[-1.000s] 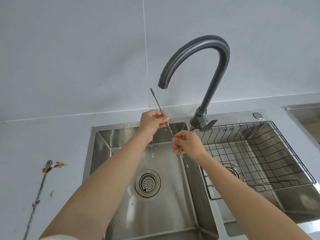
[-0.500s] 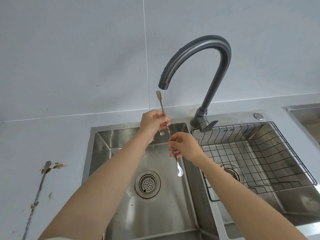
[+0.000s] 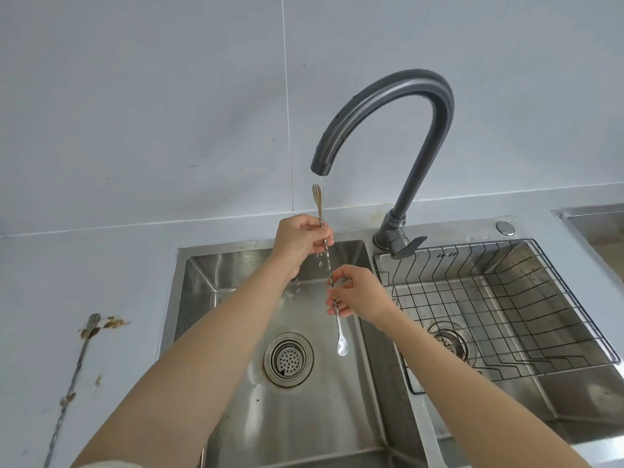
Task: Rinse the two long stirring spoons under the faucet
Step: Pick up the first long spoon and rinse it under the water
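A long twisted stirring spoon [image 3: 328, 261] stands nearly upright under the dark grey faucet [image 3: 388, 106]. Its forked end points up beside a thin stream of water, and its small bowl hangs down over the left sink basin [image 3: 304, 400]. My left hand [image 3: 300, 239] grips the upper shaft just below the fork. My right hand [image 3: 358, 293] pinches the shaft lower down. A second long stirring spoon [image 3: 72, 383] lies on the counter at the left, with brown smears on and around it.
A black wire rack [image 3: 506, 309] sits in the right sink basin. The faucet lever [image 3: 408, 246] points toward the rack. Round drain strainer [image 3: 288, 359] in the left basin. Another steel basin edge [image 3: 594, 214] shows at far right.
The spoon has turned from a slant to nearly upright, and its fork end has risen closer to the spout. My right hand has slid up the shaft, leaving the bowl exposed below.
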`<state>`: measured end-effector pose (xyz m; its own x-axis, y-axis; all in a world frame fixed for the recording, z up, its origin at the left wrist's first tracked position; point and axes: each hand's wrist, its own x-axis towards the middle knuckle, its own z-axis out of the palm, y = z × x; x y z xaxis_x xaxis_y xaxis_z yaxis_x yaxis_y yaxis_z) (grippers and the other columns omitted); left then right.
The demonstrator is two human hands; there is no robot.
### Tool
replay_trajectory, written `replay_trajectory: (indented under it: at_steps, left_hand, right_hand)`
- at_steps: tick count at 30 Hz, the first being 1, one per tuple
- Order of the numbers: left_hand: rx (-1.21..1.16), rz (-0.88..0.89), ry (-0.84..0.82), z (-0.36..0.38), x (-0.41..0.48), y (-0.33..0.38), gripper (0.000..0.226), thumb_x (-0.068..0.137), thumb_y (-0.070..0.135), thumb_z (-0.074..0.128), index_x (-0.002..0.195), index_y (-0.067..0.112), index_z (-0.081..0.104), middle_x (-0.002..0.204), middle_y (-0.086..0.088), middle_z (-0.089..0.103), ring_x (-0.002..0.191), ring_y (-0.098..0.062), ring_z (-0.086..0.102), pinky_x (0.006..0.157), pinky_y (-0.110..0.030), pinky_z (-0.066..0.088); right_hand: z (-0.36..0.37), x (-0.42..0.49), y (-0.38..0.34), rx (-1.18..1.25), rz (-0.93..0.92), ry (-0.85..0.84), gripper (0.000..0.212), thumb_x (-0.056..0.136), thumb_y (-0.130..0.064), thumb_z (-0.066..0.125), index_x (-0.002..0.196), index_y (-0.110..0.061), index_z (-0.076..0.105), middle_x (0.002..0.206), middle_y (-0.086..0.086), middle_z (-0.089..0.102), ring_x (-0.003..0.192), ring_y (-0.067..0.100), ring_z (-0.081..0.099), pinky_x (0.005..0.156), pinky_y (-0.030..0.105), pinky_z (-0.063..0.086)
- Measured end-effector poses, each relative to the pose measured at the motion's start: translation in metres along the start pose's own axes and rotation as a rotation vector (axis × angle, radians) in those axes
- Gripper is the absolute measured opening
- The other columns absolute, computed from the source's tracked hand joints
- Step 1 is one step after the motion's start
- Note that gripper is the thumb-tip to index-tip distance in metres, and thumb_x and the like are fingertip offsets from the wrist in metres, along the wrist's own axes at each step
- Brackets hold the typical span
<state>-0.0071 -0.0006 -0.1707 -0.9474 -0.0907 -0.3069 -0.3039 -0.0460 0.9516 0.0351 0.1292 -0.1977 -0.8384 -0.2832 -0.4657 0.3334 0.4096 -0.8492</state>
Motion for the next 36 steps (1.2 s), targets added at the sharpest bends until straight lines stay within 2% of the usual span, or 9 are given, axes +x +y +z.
replay_trajectory:
  at_steps: [2, 7, 15, 18, 24, 28, 31, 33, 36]
  left_hand:
    - [-0.005, -0.02, 0.0, 0.001, -0.001, 0.0, 0.022, 0.088, 0.007, 0.057, 0.067, 0.011, 0.056, 0.065, -0.005, 0.061, 0.043, -0.004, 0.061, 0.047, -0.015, 0.051]
    - [0.008, -0.042, -0.011, 0.005, -0.001, -0.001, 0.029, 0.094, 0.019, 0.049, 0.068, 0.01, 0.055, 0.064, -0.006, 0.062, 0.041, -0.004, 0.062, 0.046, -0.016, 0.053]
    - [-0.013, -0.013, 0.01, -0.001, 0.004, 0.001, 0.022, 0.081, -0.009, 0.059, 0.073, 0.012, 0.058, 0.07, -0.005, 0.062, 0.06, -0.012, 0.063, 0.052, -0.016, 0.054]
    - [-0.014, -0.014, 0.011, -0.001, 0.005, 0.001, 0.02, 0.083, -0.004, 0.061, 0.07, 0.011, 0.058, 0.069, -0.005, 0.063, 0.05, -0.006, 0.063, 0.051, -0.016, 0.054]
    - [0.025, -0.019, -0.004, 0.002, 0.005, 0.0, 0.025, 0.093, 0.017, 0.052, 0.069, 0.011, 0.056, 0.064, -0.007, 0.061, 0.042, -0.005, 0.062, 0.047, -0.017, 0.054]
    - [0.069, -0.001, 0.007, 0.001, 0.006, -0.002, 0.022, 0.088, 0.001, 0.055, 0.067, 0.009, 0.054, 0.066, -0.007, 0.06, 0.051, -0.011, 0.062, 0.054, -0.02, 0.054]
    - [0.066, -0.001, 0.055, 0.0, 0.008, -0.002, 0.022, 0.08, -0.009, 0.06, 0.07, 0.01, 0.054, 0.068, -0.004, 0.06, 0.053, -0.007, 0.06, 0.052, -0.016, 0.054]
    - [0.073, -0.008, 0.082, 0.0, 0.01, 0.0, 0.023, 0.078, -0.008, 0.063, 0.073, 0.012, 0.052, 0.071, -0.002, 0.058, 0.061, -0.009, 0.059, 0.054, -0.018, 0.053]
    - [0.104, -0.003, 0.092, 0.0, 0.012, 0.002, 0.021, 0.083, 0.003, 0.063, 0.069, 0.013, 0.051, 0.068, -0.002, 0.059, 0.058, -0.01, 0.059, 0.052, -0.019, 0.051]
  right_hand:
    - [-0.001, -0.001, 0.002, -0.007, 0.002, -0.01, 0.022, 0.086, 0.002, 0.054, 0.074, -0.015, 0.05, 0.063, 0.008, 0.062, 0.052, 0.018, 0.061, 0.046, 0.019, 0.049]
    - [-0.004, -0.001, 0.008, -0.009, 0.019, -0.018, 0.021, 0.086, 0.001, 0.056, 0.074, -0.015, 0.05, 0.064, 0.009, 0.062, 0.052, 0.018, 0.061, 0.049, 0.02, 0.051]
    - [-0.003, -0.005, 0.014, -0.032, 0.043, -0.037, 0.022, 0.086, 0.003, 0.054, 0.075, -0.015, 0.052, 0.067, 0.01, 0.061, 0.054, 0.02, 0.061, 0.046, 0.018, 0.05]
    - [-0.002, -0.005, 0.016, -0.015, 0.051, -0.032, 0.021, 0.086, 0.004, 0.054, 0.075, -0.015, 0.053, 0.068, 0.011, 0.062, 0.054, 0.019, 0.061, 0.048, 0.019, 0.051]
    - [0.003, -0.007, 0.022, 0.007, 0.06, -0.047, 0.017, 0.086, 0.001, 0.056, 0.078, -0.013, 0.053, 0.066, 0.008, 0.063, 0.055, 0.019, 0.062, 0.058, 0.026, 0.056]
    - [0.004, -0.008, 0.023, 0.027, 0.065, -0.041, 0.014, 0.087, 0.0, 0.057, 0.08, -0.012, 0.054, 0.066, 0.007, 0.063, 0.053, 0.016, 0.062, 0.055, 0.022, 0.057]
    - [0.004, -0.008, 0.023, 0.022, 0.065, -0.042, 0.015, 0.087, 0.0, 0.058, 0.079, -0.013, 0.055, 0.065, 0.006, 0.062, 0.049, 0.013, 0.062, 0.052, 0.019, 0.056]
    - [0.006, -0.008, 0.024, 0.025, 0.067, -0.045, 0.017, 0.087, 0.0, 0.058, 0.077, -0.013, 0.055, 0.064, 0.006, 0.062, 0.047, 0.01, 0.062, 0.052, 0.019, 0.056]
    - [0.006, -0.009, 0.025, 0.02, 0.065, -0.046, 0.016, 0.086, 0.0, 0.058, 0.078, -0.013, 0.055, 0.064, 0.006, 0.062, 0.046, 0.009, 0.062, 0.052, 0.02, 0.056]
